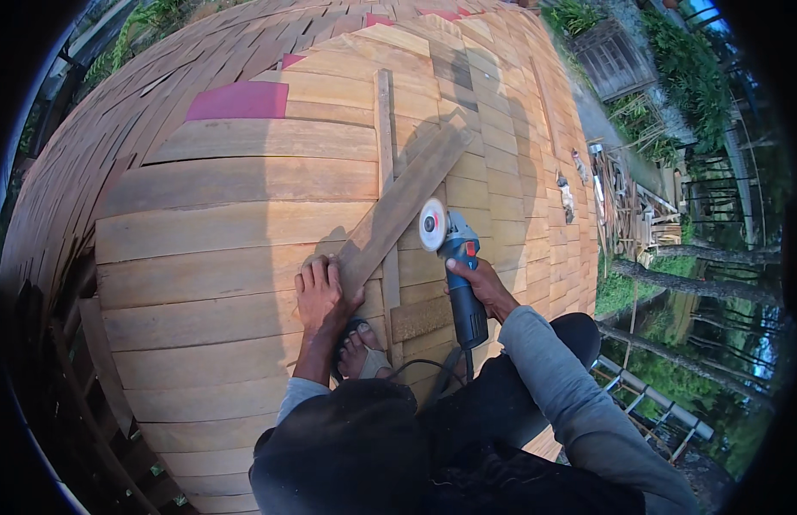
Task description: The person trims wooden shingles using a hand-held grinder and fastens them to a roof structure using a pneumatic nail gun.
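My right hand (483,290) is wrapped round the body of a blue angle grinder (467,300). Its pale round disc (432,225) stands close to the right edge of a long wooden board (407,199); whether it touches I cannot tell. The board lies slantwise over the roof's wooden shingles (235,232), crossing a narrow wooden batten (386,129). At the board's near end is my left hand (321,290), fingers on the wood and thumb at its edge, gripping it. A cord (428,362) trails from the grinder's rear past my sandalled foot (358,350).
A short loose board (420,318) lies between my foot and the grinder. Magenta sheeting (238,100) shows among the shingles ahead. At the left, the roof edge drops to open framing (90,343). A ladder (652,399) leans at the right edge, with stacked timber (660,232) below.
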A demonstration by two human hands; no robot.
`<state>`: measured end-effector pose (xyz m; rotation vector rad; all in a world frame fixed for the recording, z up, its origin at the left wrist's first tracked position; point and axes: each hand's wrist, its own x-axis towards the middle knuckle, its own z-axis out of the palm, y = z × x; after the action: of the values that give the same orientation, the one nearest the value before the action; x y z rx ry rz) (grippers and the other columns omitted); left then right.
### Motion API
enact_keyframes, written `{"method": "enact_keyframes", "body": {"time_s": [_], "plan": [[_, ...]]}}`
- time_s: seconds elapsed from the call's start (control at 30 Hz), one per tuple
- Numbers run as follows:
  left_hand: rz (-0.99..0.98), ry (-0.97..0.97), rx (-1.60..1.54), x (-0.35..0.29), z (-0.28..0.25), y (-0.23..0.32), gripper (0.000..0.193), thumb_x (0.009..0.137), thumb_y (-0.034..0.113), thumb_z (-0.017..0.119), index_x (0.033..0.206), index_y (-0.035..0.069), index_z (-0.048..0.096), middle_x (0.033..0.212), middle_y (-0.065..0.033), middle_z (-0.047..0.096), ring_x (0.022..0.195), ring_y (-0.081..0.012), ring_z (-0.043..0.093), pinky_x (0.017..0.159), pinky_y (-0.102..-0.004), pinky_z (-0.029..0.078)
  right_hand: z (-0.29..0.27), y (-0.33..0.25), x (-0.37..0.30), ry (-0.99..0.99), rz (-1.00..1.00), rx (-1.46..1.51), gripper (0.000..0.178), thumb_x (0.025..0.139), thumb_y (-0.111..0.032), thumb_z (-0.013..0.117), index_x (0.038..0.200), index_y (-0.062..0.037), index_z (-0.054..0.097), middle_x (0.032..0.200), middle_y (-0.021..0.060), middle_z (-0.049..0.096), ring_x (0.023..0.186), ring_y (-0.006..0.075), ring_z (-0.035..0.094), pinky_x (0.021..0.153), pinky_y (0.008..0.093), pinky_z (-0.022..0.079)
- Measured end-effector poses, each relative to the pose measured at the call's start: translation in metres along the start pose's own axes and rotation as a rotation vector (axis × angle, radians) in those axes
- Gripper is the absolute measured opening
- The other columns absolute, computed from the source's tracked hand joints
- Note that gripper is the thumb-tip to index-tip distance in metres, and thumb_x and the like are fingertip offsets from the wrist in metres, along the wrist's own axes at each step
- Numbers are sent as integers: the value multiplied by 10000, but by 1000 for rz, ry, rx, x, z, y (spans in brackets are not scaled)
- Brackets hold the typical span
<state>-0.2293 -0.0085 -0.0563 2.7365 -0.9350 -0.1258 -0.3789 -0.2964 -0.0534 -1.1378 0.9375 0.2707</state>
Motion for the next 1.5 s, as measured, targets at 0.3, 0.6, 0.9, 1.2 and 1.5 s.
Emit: {"method": "enact_keyframes", "body": {"time_s": [0.3,0.6,0.9,1.2,1.5], "plan": [[15,17,8,0,1,2,829,698,442,867,1340,2,583,1293,-140,558,1239,-346,502,1046,-469,396,-2,-4,9,-9,6,-17,384,905,-306,805,1088,-24,619,903,81,676,741,200,735,652,337,604],[37,51,43,0,-2,4,828,675,444,871,1310,-8,593,1239,-143,566,1164,-333,526,1013,-467,412,-4,-4,11,-1,25,-42,391,907,-313,798,1071,-1,627,887,93,675,726,214,734,632,342,601],[54,56,41,2,-4,1,790,671,453,884,1266,22,594,1222,-136,566,1177,-319,534,1023,-457,416,-10,-4,22,-26,36,-100,407,908,-343,809,1062,-10,631,867,108,701,720,224,733,636,386,625],[63,11,28,-5,-11,-5,717,693,461,861,1202,32,594,1181,-127,557,1179,-308,524,1028,-442,408,-4,-17,28,-25,12,-125,455,874,-370,825,1036,-3,612,786,137,690,605,225,690,565,353,607],[59,-9,22,-9,-9,-9,729,720,468,840,1241,18,602,1181,-122,564,1193,-307,521,1055,-439,400,2,-11,24,-14,28,-189,430,882,-348,807,1020,6,606,804,128,682,643,218,696,581,346,608]]}}
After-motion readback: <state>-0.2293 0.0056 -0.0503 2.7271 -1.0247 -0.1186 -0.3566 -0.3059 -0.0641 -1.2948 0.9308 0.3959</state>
